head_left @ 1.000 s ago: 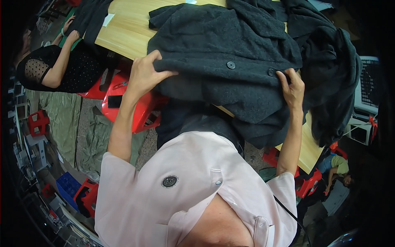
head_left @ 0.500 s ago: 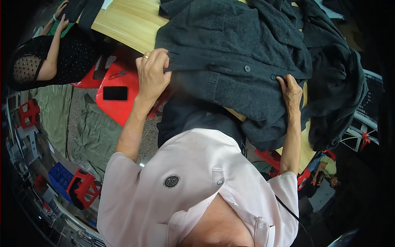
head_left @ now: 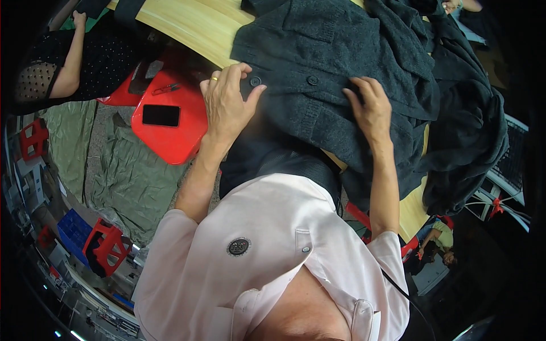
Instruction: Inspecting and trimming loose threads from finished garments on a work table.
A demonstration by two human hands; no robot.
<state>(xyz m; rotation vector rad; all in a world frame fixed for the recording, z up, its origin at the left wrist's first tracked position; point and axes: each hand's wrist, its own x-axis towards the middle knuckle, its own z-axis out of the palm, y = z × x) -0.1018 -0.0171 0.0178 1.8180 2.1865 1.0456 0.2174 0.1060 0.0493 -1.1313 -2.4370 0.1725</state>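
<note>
A dark grey knitted cardigan (head_left: 352, 51) lies spread over the table, its button band running crosswise in front of me. Two dark buttons, a left button (head_left: 256, 82) and a middle button (head_left: 312, 80), show on the band. My left hand (head_left: 227, 105) is at the cardigan's left edge, thumb and fingers apart on either side of the left button. To the right of the middle button, my right hand (head_left: 372, 111) rests at the band with its thumb and fingers parted. Neither hand appears to grip the cloth.
More dark garments (head_left: 466, 113) are heaped on the right of the wooden table (head_left: 193, 25). Left of me, a red stool (head_left: 170, 136) bears a phone (head_left: 161, 115) and thread snips (head_left: 165, 88). A co-worker's arm (head_left: 68, 74) is at far left; another person's hand (head_left: 453, 5) is at top right.
My right hand has moved left along the button band, off the right-hand part. My left hand has let go of the cardigan's edge and shifted right, beside a button now showing there.
</note>
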